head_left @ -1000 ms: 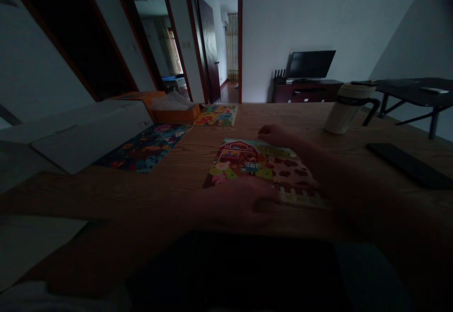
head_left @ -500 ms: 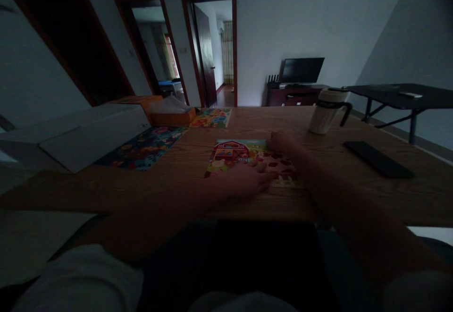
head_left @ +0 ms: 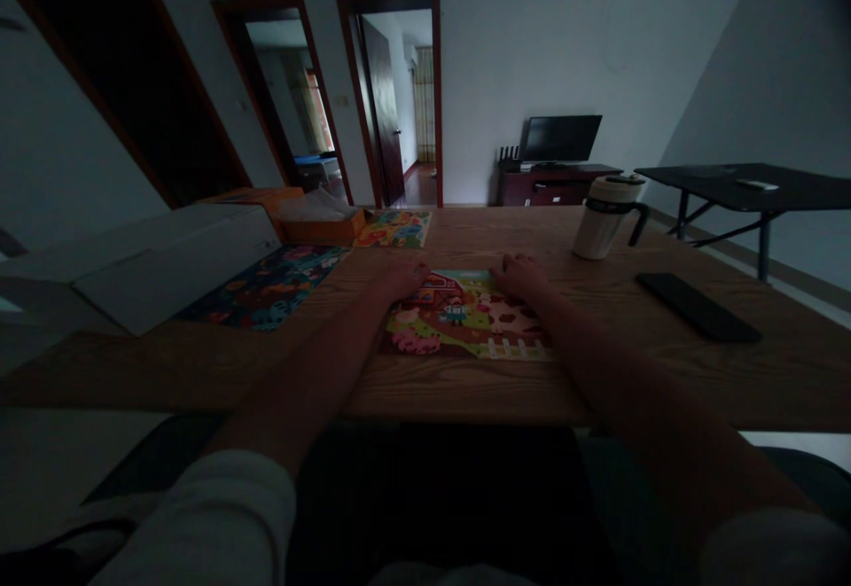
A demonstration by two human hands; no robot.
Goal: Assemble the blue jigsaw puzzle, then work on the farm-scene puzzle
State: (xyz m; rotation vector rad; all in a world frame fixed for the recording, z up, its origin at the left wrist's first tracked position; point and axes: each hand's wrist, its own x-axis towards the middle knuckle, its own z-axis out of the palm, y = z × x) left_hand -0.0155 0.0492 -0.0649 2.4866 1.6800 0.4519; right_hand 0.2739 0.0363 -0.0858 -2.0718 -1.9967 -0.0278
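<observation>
Head view: farm picture (head_left: 465, 324) flat on bench (head_left: 465, 386), near-middle; long axis left-right, artwork's top facing far.
Left side: dark-blue picture (head_left: 272, 289), white box (head_left: 186, 258); orange box (head_left: 323, 231) farther.
Right side: mug (head_left: 597, 230) far, black slab (head_left: 695, 307) nearer.
Blocking: hands cover far corners.
Left hand (head_left: 404, 277): fingers loosely bent, far-left corner; grip unclear.
Right hand (head_left: 522, 276): loosely bent, far-right corner; grip unclear.

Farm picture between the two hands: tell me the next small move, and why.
I'd probably press its far corners lightly inward: the left grip is at the far left corner of the farm picture and the right grip at the far right, so both sides could be steadied evenly on the table.
</observation>
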